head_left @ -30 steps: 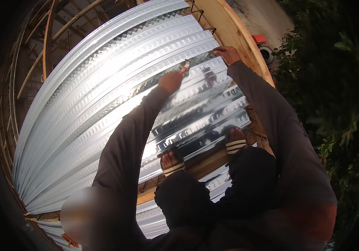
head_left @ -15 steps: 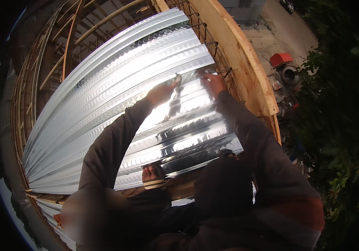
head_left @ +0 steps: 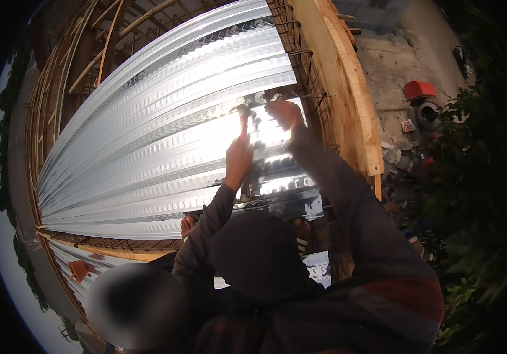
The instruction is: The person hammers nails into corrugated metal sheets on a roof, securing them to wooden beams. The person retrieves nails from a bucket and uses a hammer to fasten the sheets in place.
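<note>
Ribbed, shiny metal decking sheets [head_left: 165, 135] spread out before me, bright with glare. My left hand [head_left: 239, 158] is wrapped round the handle of a hammer [head_left: 242, 112], its head low over the sheet's ribs. Close by, at the right end of the decking, my right hand [head_left: 286, 113] bends down with fingers drawn together at a rib. Whatever those fingers pinch, if anything, is too small to make out. Both hands show reflections in the metal.
Steel rebar [head_left: 309, 65] runs along the decking's right end, beside a tall timber board [head_left: 348, 88]. Beyond it the ground lies far below, with a red object [head_left: 420, 89] and a mixer-like drum [head_left: 427, 115]. Wooden poles [head_left: 107, 44] stand at the far left.
My left hand has moved right and nearer to me, its hammer now pointing away from me. My right hand has shifted slightly left. The whole view has turned a little.
</note>
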`<state>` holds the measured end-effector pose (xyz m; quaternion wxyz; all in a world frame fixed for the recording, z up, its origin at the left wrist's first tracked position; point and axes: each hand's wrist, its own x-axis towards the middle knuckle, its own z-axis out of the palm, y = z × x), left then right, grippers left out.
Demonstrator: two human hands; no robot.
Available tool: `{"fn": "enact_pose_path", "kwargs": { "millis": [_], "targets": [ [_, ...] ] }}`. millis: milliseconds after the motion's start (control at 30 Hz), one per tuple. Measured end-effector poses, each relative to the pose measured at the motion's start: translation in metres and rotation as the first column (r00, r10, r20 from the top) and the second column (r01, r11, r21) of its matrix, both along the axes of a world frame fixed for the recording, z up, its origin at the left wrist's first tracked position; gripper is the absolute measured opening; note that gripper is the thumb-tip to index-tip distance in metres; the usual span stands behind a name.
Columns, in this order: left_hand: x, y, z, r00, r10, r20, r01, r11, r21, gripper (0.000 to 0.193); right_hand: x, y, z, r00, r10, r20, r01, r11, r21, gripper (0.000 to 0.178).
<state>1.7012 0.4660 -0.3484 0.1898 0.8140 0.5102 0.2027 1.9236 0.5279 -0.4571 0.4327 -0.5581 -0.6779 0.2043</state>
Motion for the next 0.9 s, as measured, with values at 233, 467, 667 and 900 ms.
{"fn": "enact_pose_path", "kwargs": {
  "millis": [233, 467, 667, 900],
  "targets": [
    [0.031, -0.019, 0.028, 0.969, 0.224, 0.108, -0.200, 0.960, -0.194, 0.019, -0.001, -0.003, 0.014, 0.986, -0.024, 0.167, 0.018, 0.999, 0.034, 0.017],
    [0.048, -0.005, 0.026, 0.950, 0.310, -0.041, -0.310, 0.921, -0.236, 0.026, -0.008, -0.005, 0.032, 0.993, -0.068, 0.093, 0.076, 0.993, -0.088, 0.019],
    [0.053, 0.011, 0.013, 0.958, 0.265, -0.109, -0.275, 0.957, -0.089, 0.028, -0.007, 0.000, 0.031, 0.997, -0.065, -0.037, 0.062, 0.995, -0.080, 0.019],
    [0.050, 0.023, 0.045, 0.966, 0.260, -0.016, -0.259, 0.957, -0.129, 0.029, -0.012, -0.007, 0.035, 0.966, -0.139, -0.220, 0.089, 0.970, -0.226, 0.019]
  ]
}}
